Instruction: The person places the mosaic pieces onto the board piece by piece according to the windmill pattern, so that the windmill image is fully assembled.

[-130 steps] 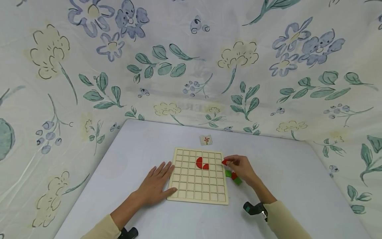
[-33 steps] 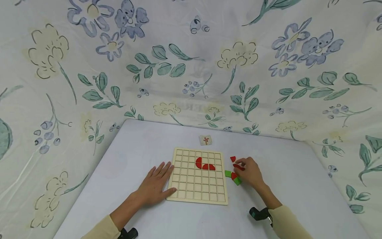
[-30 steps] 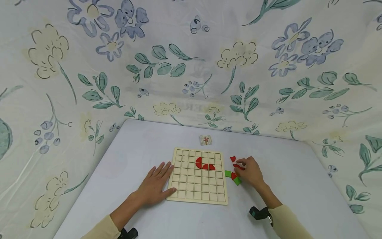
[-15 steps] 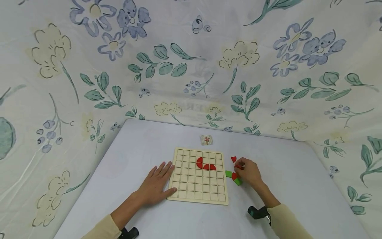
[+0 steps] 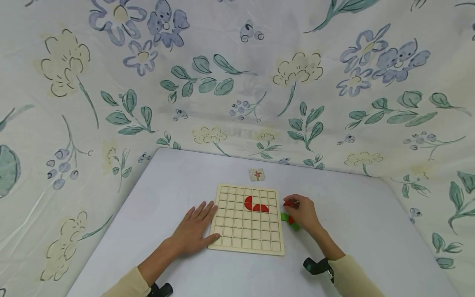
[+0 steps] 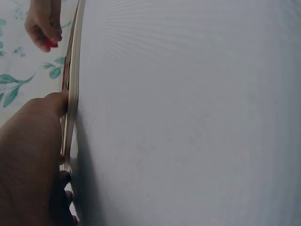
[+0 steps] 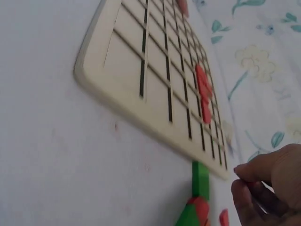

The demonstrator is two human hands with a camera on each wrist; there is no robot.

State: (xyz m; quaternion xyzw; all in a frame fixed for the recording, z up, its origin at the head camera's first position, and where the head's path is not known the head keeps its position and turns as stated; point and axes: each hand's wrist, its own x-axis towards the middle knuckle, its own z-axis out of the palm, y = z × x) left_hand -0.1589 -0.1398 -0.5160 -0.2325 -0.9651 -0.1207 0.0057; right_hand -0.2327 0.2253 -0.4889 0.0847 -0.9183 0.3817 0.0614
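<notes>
A wooden grid board (image 5: 245, 235) lies on the table with red pieces (image 5: 248, 202) in its upper middle cells. My left hand (image 5: 196, 229) lies flat on the table, thumb and fingers against the board's left edge (image 6: 73, 94). My right hand (image 5: 289, 203) hovers just off the board's right edge and pinches a small red piece (image 5: 287, 203) in its fingertips. Under that hand lie green pieces (image 5: 284, 216) and another red piece (image 5: 290, 220). The right wrist view shows the board (image 7: 155, 94), a green piece (image 7: 200, 176) and my curled fingers (image 7: 268, 183).
A small pattern card (image 5: 256, 174) lies beyond the board's far edge. The pale table (image 5: 167, 185) is bordered at the back and sides by flowered cloth (image 5: 237, 82). A black wrist camera (image 5: 315, 266) sits at my right sleeve.
A third red piece has appeared on the board since the oldest frame. My right hand picked up a red piece beside the board and moved it left toward the board's right edge. The left hand stayed put.
</notes>
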